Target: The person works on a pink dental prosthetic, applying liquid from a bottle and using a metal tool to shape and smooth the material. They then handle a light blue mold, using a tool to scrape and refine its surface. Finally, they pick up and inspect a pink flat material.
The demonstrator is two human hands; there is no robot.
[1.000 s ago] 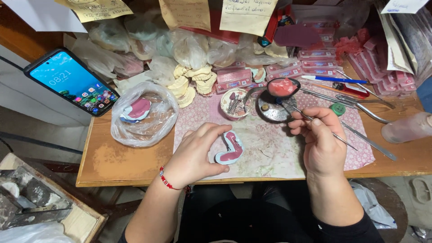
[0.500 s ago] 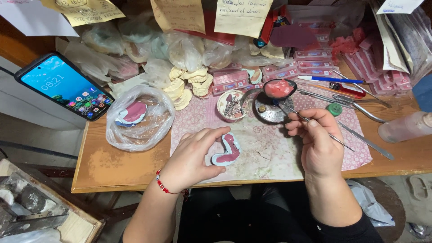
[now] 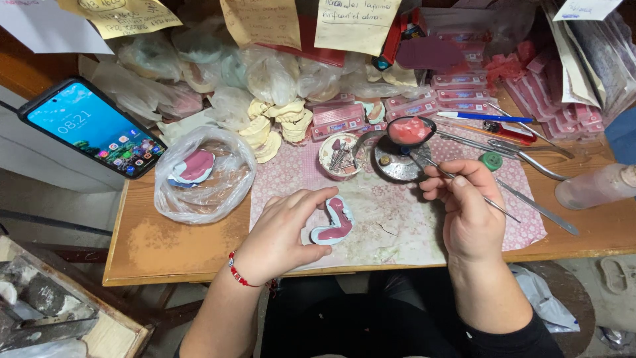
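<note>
A phone (image 3: 93,127) is lying at the far left of the mat (image 3: 397,219), propped on the bench edge, and a clear bag (image 3: 202,174) with a pink-and-white cast inside is sitting just left of the mat.

On the mat, near its front edge, the left hand (image 3: 281,232) is pinching a dental cast (image 3: 334,222), white with a pink wax rim, between thumb and fingers and pressing it down onto the mat. The grip is covering only one end, so a push on the free end is likely to pivot or slide the cast.

At the mat's back edge, a small cup (image 3: 339,154) of burs and a ladle (image 3: 409,130) of pink wax are standing close together. The right hand (image 3: 467,212), over the mat's right part, is clenching a thin metal tool (image 3: 464,184), whose tip is reaching toward the ladle. A careless reach could be tipping the ladle or knocking the cup. Wax carried across may be dripping on the mat before reaching the cast. Loose tools (image 3: 530,156) are crowding the mat's right edge, easy to snag.
</note>
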